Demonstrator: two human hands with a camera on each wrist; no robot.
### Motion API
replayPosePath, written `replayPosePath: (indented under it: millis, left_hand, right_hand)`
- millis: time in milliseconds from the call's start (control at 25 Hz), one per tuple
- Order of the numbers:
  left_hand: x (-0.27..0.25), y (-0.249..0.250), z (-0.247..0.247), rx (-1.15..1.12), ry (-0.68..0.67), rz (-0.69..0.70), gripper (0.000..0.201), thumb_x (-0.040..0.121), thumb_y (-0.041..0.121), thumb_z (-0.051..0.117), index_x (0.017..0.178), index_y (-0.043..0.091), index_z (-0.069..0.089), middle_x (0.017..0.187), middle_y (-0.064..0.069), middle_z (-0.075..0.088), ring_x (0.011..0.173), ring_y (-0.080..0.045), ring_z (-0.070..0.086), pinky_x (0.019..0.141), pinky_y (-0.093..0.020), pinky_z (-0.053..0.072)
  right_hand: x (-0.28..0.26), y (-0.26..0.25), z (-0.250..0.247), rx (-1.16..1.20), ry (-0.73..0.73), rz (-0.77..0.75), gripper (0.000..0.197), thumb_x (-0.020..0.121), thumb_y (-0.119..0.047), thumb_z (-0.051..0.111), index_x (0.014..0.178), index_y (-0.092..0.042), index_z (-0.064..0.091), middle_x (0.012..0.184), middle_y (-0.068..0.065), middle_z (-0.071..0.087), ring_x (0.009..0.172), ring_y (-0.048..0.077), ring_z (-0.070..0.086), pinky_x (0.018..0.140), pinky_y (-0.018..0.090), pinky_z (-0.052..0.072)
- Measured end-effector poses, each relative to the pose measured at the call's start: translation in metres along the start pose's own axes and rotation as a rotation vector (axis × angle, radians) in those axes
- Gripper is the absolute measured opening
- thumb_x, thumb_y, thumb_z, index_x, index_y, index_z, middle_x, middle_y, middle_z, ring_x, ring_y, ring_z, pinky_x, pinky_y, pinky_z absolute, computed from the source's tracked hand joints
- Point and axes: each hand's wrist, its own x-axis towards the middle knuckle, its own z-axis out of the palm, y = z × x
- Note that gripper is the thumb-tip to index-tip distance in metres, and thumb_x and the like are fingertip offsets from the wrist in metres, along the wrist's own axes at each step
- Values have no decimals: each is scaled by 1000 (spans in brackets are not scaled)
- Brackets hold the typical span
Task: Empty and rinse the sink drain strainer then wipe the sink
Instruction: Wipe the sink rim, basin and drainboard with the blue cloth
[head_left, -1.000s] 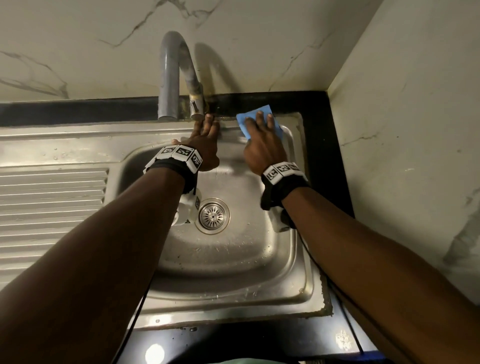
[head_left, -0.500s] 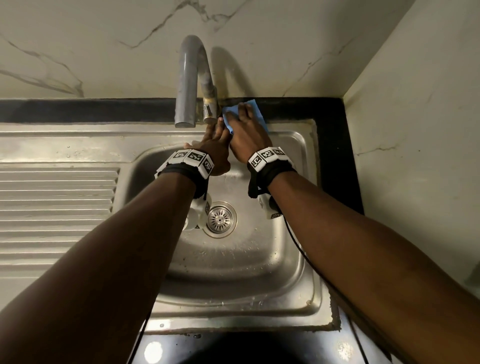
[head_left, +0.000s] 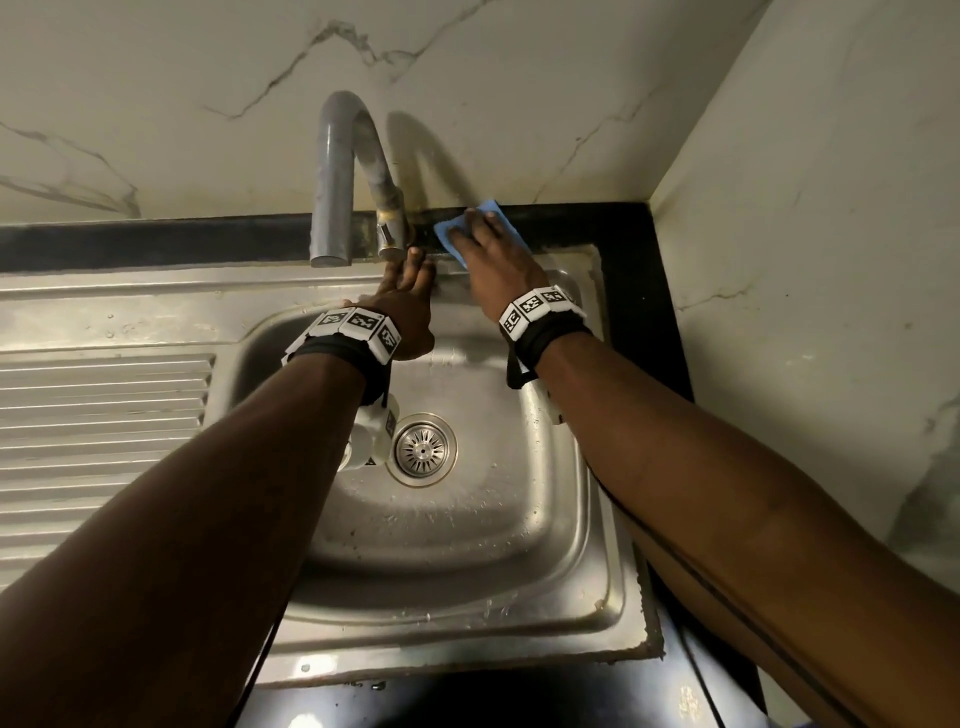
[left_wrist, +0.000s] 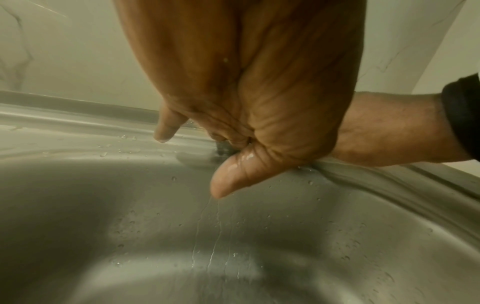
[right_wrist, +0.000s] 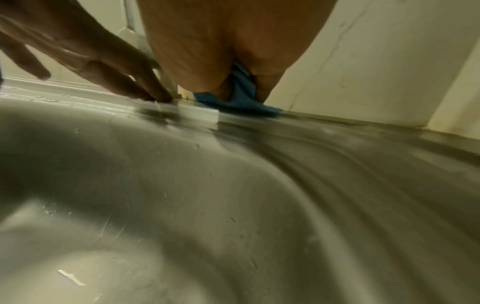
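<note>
The steel sink (head_left: 467, 561) fills the head view, with the round drain strainer (head_left: 422, 450) seated in the basin floor. My right hand (head_left: 485, 244) presses a blue cloth (head_left: 491, 212) flat on the sink's back rim, just right of the tap base; the right wrist view shows the cloth (right_wrist: 241, 102) under the palm. My left hand (head_left: 410, 280) rests its straight fingers on the back rim beside the base of the grey tap (head_left: 337, 171). Its thumb (left_wrist: 233, 174) hangs wet over the basin, holding nothing.
A ribbed drainboard (head_left: 98, 431) lies to the left of the basin. Marble walls close in behind and on the right (head_left: 810, 260). A black counter strip (head_left: 639, 312) borders the sink at the back and right. Water drops speckle the basin wall (left_wrist: 207, 236).
The right hand slid the blue cloth left along the back rim to the tap base, then a little back to the right. The left hand stayed at the tap base.
</note>
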Motion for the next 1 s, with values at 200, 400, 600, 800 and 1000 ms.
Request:
replayPosePath:
  millis: [200,400,600,800,1000]
  left_hand:
    - [-1,-3,-1,-16,12,32,105,96,19,63,164,21,-16,168,0,-32,157,-30,-23,123,-69,16]
    - [-1,-4,0,-40,16,45,104,96,18,63,164,23,-15,168,3,-31,157,-28,-23,123,-69,15]
    - [-2,-3,0,-52,18,42,102,96,15,60,164,23,-15,168,3,-31,157,-27,-23,123,-69,15]
    - [-2,-1,1,-25,21,30,101,97,18,60,164,20,-16,168,0,-31,156,-30,-25,123,-69,15]
    - [5,-3,4,-22,27,25,106,94,19,61,163,20,-19,168,-2,-32,155,-30,-28,123,-69,15]
  right_hand:
    - [-15,37,-11,-37,27,120,58,98,-1,38,153,-16,31,164,14,16,151,35,13,117,55,28]
    - [-35,78,-16,-55,65,290,57,99,1,33,154,-14,28,162,22,15,150,40,13,119,52,25]
    - [-28,62,-12,-76,55,464,55,99,-4,38,152,-7,28,159,30,17,147,48,15,117,55,26]
    - [-1,7,0,-45,37,337,56,94,-7,44,149,-7,33,155,31,23,144,49,19,114,56,31]
    - [22,-41,3,-12,-3,219,46,98,-15,44,144,-8,42,154,26,29,143,46,23,113,51,34]
